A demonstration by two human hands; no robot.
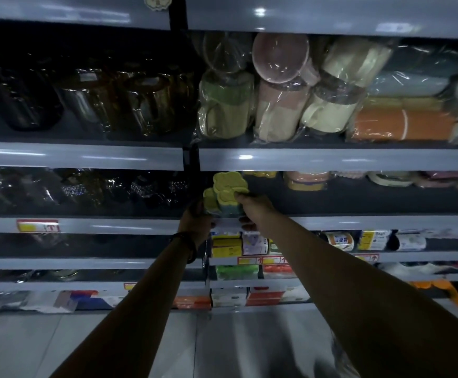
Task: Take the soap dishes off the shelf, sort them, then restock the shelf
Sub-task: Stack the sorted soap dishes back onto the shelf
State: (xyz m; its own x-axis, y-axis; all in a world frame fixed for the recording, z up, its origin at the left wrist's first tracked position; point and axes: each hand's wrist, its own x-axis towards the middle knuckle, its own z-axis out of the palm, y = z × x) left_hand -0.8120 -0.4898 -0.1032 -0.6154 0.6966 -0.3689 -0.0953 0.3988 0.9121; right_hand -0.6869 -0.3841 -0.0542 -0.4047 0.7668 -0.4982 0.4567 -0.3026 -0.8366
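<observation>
1. Two bare hands clamp a stack of yellow-green soap dishes (229, 186) at the left end of a grey shelf (358, 222), right at its front edge.
2. Left hand (196, 221), with a dark band (188, 242) at the wrist, curls round the stack's left side.
3. Right hand (253, 208) grips the right side, fingertips on a yellow dish.
4. Orange dishes (306, 181) sit farther right on the same shelf; plastic-wrapped mugs (279, 110) crowd the level above.

Head view, close, facing shelves (331, 159) ahead
</observation>
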